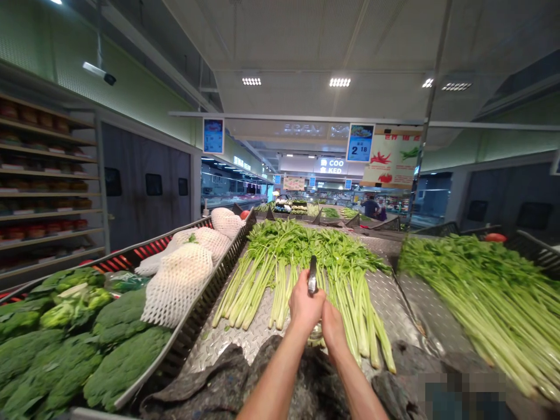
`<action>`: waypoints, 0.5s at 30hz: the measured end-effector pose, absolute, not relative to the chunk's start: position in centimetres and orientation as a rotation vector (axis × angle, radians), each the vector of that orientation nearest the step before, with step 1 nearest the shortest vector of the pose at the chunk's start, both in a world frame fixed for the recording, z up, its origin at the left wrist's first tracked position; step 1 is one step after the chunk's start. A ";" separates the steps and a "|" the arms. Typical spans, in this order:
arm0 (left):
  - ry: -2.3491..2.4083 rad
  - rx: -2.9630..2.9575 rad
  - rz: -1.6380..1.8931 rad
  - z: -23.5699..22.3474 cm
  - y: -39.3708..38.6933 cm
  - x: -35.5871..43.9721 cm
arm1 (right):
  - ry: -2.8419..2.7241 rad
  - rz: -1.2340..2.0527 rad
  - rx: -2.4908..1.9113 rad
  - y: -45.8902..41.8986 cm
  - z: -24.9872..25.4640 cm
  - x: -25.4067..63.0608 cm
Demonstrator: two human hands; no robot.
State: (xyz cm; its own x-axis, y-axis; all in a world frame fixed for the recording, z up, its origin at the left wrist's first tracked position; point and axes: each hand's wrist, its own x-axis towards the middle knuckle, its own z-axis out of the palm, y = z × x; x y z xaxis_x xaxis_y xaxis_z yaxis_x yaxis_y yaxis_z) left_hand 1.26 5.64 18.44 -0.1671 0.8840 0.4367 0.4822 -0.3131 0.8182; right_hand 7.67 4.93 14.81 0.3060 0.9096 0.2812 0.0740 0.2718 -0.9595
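Note:
My left hand (305, 303) is closed around a narrow dark tool (312, 274) with a shiny face, which stands up out of the fist; its exact kind is unclear. Pressed against it, slightly lower, is my right hand (333, 324), also closed. The pale base of a celery bunch (315, 336) shows between my wrists, and the right hand seems to grip it, though its fingers are mostly hidden. Celery bunches (258, 280) lie on both sides of my hands, leaves away from me and cut ends toward me.
Left of the patterned metal display surface (219, 344) is a black crate (210, 297) with broccoli (126, 361) and produce in white foam nets (179, 283). Dark crumpled cloth (219, 379) lies along the near edge. A mirror (481, 303) on the right reflects the celery. Price signs (360, 143) hang overhead.

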 end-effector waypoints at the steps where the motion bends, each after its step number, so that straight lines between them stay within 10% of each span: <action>1: 1.558 1.728 1.469 18.4 5.6 1.4 | -1.113 0.766 -1.158 4.9 14.7 7.9; 15: 1.447 1.730 1.479 17.9 5.3 3.2 | -1.083 0.737 -1.152 4.4 14.4 9.8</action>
